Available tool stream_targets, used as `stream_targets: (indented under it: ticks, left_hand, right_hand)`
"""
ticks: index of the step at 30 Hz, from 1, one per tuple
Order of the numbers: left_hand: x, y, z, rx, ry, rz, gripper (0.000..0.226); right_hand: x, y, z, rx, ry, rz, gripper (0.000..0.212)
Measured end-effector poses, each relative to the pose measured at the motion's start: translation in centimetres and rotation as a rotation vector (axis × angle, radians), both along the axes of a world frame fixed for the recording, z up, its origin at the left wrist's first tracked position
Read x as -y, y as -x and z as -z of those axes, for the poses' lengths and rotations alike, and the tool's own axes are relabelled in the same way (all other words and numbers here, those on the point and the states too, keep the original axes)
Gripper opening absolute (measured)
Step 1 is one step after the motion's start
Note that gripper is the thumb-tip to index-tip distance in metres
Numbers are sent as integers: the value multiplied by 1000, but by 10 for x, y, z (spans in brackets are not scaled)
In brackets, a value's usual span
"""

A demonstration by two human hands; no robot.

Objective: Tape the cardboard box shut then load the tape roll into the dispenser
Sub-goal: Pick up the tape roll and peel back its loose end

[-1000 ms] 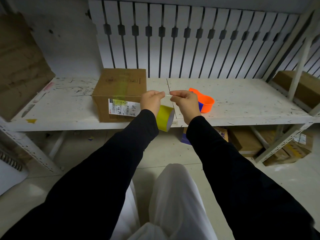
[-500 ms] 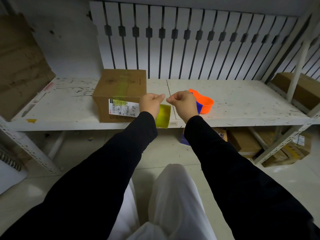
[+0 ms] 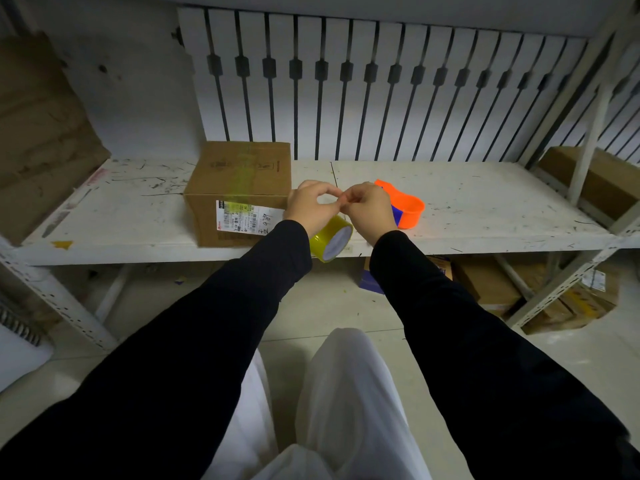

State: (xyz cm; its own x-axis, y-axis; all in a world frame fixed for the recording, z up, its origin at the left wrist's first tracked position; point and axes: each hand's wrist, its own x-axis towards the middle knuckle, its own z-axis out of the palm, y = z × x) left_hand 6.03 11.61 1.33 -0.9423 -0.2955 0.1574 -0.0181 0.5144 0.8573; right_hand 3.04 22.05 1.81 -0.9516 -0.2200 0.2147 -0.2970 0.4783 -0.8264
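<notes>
Pinching something too thin to make out between fingers point(image 3: 337, 199) of left hand point(image 3: 313, 211) and right hand point(image 3: 369, 211), probably the sticky, flimsy tape end, with the light, stiff yellow tape roll point(image 3: 330, 239) hanging below the left palm beside the taped cardboard box point(image 3: 239, 188), best gripped by its rim.

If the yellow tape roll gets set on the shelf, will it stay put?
On its rim the tape roll would probably roll: it is a smooth round ring. Laid on its flat side it should sit stable. It likely weighs little, since it hangs under the left hand by the pinched tape end.
</notes>
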Motion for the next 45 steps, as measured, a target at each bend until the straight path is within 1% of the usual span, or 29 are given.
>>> stream_targets:
  ticks: [3, 6, 9, 12, 15, 20, 24, 26, 27, 29, 32, 33, 35, 38, 42, 45]
  left_hand:
    - [2, 1, 2, -33, 110, -11, 20]
    - [6, 3, 2, -34, 200, -16, 17]
    - [6, 3, 1, -38, 244, -8, 17]
    - [7, 3, 0, -24, 262, 0, 20]
    - [10, 3, -1, -18, 176, -8, 19]
    - [12, -2, -7, 6, -39, -24, 19]
    - [13, -4, -7, 6, -125, -46, 16]
    - [13, -3, -3, -1, -166, -56, 7]
    - [12, -3, -1, -2, -177, -60, 7]
    - [9, -1, 7, 25, -171, -48, 15]
    - [5, 1, 16, 162, -198, -8, 44]
    - [3, 1, 18, 204, -226, -9, 49]
    - [1, 1, 20, 227, -262, -24, 47]
    - [0, 1, 21, 216, -344, -47, 40]
    - [3, 2, 22, 166, -490, -56, 38]
    - [2, 3, 20, 133, -522, -19, 38]
  right_hand:
    - [-1, 2, 1, -14, -6, 0, 12]
    - [-2, 2, 2, -31, -52, 12, 15]
    - [-2, 2, 1, -47, -86, 19, 17]
    - [-4, 2, 3, -29, -72, 23, 17]
    - [-7, 4, 4, -6, -40, 42, 19]
    - [-10, 4, 0, 43, -20, 42, 24]
    - [-10, 1, 0, 72, 21, -6, 22]
    - [-10, 0, 1, 90, 64, -43, 20]
    - [-10, 0, 2, 106, 104, -60, 21]
    - [-9, 1, 3, 154, 193, -73, 25]
    - [-6, 2, 4, 174, 221, -36, 24]
    - [-5, 1, 5, 170, 227, -21, 24]
    - [-5, 2, 5, 166, 250, -4, 25]
    - [-6, 4, 6, 165, 283, 18, 28]
    - [-10, 10, 6, 125, 242, 141, 33]
    - [-13, 15, 8, 124, 216, 194, 35]
